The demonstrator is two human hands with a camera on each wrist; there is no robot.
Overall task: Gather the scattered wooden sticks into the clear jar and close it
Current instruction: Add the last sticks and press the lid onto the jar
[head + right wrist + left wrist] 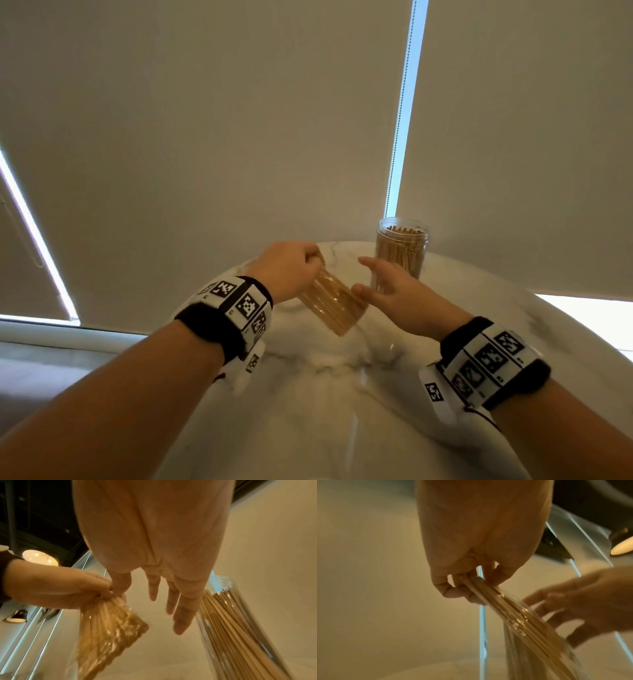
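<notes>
My left hand [291,267] grips the top of a bundle of wooden sticks [334,305] in clear wrap and holds it tilted above the marble table [342,394]. The same bundle [518,622] fans down from my curled left fingers [453,586]; it also shows blurred [106,628] in the right wrist view. My right hand [383,284] is open, fingers spread, just right of the bundle, its thumb near the sticks. Behind it stands the clear jar [401,250], lidless and holding several sticks [228,622]. No lid is in view.
Beige roller blinds [239,120] hang right behind the round table, with a bead chain [400,113] in the bright gap above the jar. The table's curved edge [565,318] runs close to the right of the jar.
</notes>
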